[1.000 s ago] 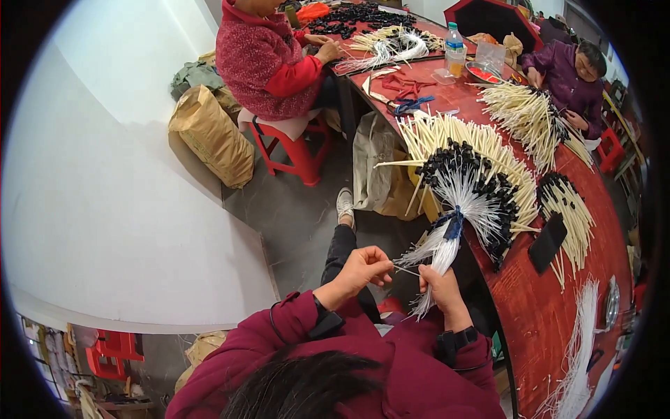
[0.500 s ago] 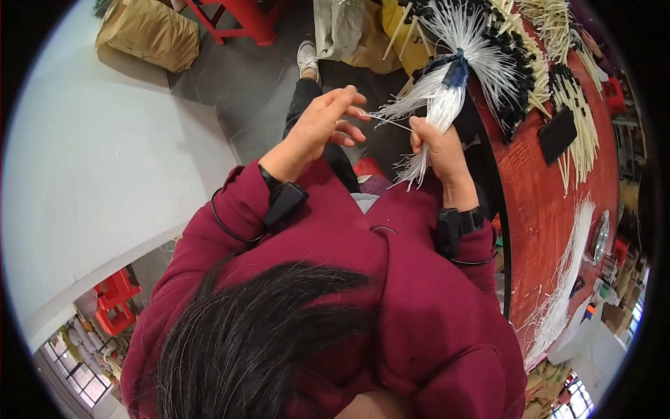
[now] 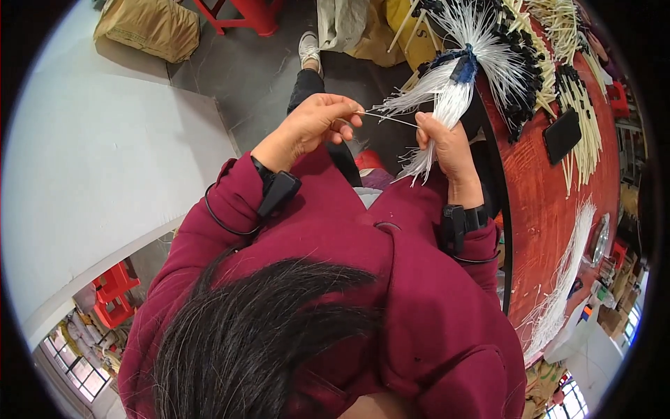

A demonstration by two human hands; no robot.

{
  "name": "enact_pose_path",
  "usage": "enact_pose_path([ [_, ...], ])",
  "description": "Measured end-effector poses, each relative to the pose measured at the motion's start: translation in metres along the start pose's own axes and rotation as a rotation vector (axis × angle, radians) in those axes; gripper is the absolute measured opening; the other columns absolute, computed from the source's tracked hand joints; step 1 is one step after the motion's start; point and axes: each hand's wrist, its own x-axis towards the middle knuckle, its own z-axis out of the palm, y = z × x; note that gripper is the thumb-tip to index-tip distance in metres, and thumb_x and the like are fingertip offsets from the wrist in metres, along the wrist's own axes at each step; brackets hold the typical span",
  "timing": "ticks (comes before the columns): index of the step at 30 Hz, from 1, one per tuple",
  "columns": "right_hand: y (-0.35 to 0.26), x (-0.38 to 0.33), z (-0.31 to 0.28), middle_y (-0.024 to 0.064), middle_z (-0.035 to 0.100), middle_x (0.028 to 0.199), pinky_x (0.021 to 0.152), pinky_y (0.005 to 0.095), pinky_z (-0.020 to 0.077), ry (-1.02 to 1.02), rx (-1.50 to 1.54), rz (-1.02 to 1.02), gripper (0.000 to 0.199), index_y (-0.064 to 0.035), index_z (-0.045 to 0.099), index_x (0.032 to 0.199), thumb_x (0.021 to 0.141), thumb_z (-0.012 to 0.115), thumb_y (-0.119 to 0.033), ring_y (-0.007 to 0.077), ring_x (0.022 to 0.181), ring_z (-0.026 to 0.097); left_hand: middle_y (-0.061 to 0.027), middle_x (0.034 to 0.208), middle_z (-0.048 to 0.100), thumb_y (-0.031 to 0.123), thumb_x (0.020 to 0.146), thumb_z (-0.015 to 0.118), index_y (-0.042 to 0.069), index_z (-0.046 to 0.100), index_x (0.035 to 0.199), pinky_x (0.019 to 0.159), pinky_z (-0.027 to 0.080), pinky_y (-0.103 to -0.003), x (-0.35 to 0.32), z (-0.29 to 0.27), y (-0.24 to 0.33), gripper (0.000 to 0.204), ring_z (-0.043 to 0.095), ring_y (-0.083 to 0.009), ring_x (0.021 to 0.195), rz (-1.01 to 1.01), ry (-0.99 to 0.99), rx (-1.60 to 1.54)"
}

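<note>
Along the left side stretched a wide white panel point(image 3: 105, 174), and on the right ran a red table point(image 3: 534, 209), its edge curving past the person's maroon coat point(image 3: 447, 307). Near the top, a brown sack point(image 3: 148, 29) lay beyond the panel. Next in size came the bundle of white threads point(image 3: 452, 105), which hung just off the table's left edge, fanning out above over dark-tipped pale sticks and trailing in loose ends below. Farther down the table lay a separate sheaf of white threads point(image 3: 562, 276).

Both hands were up in front of the body, apart from each other. The right hand point(image 3: 449, 146) was closed around the lower part of the bundle, with its thumb uppermost; the left hand point(image 3: 313, 122) pinched between thumb and forefinger, its remaining fingers loosely curled. A dark phone-like slab point(image 3: 562, 136) rested against more pale sticks on the table, and a blue tie point(image 3: 464, 68) gathered the bundle's neck.

Thinnest of all, a single strand point(image 3: 391, 118) ran straight between the hands. Half a second earlier the left fingers had been more splayed; now they had drawn in, which probably gave a firmer hold on the strand and kept it taut.
</note>
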Motion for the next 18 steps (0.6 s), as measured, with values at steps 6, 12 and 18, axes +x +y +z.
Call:
enact_pose_path([
  [6,0.000,0.000,0.002,-0.0005,0.046,0.055,0.049,0.0235,0.0337,0.025,0.013,-0.007,0.031,-0.0093,0.050,0.061,0.088,0.061,-0.020,0.0095,0.050,0.044,-0.0008,0.075,0.061,0.023,0.092,0.059,0.005,0.060,0.091,0.044,0.040,-0.016,-0.009,0.007,0.009,0.018,0.058,-0.0060,0.055,0.024,-0.003,0.076],
  [12,0.001,0.000,-0.003,-0.0007,0.044,0.054,0.049,0.0238,0.0326,-0.012,-0.013,-0.013,0.031,-0.0095,0.049,0.059,0.087,0.061,-0.018,0.0098,0.050,0.044,-0.0019,0.076,0.059,0.022,0.093,0.058,0.004,0.058,0.089,0.044,0.038,-0.017,-0.002,-0.002,0.002,0.019,0.056,-0.0074,0.054,0.051,-0.093,0.308],
  [18,-0.002,0.001,-0.001,-0.0006,0.044,0.052,0.049,0.0244,0.0322,0.015,-0.022,0.001,0.033,-0.0095,0.048,0.056,0.086,0.060,-0.017,0.0098,0.049,0.043,-0.0006,0.071,0.055,0.020,0.091,0.059,0.004,0.056,0.087,0.042,0.033,-0.019,0.006,-0.017,-0.011,0.016,0.051,-0.0081,0.050,-0.065,-0.328,-0.144],
])
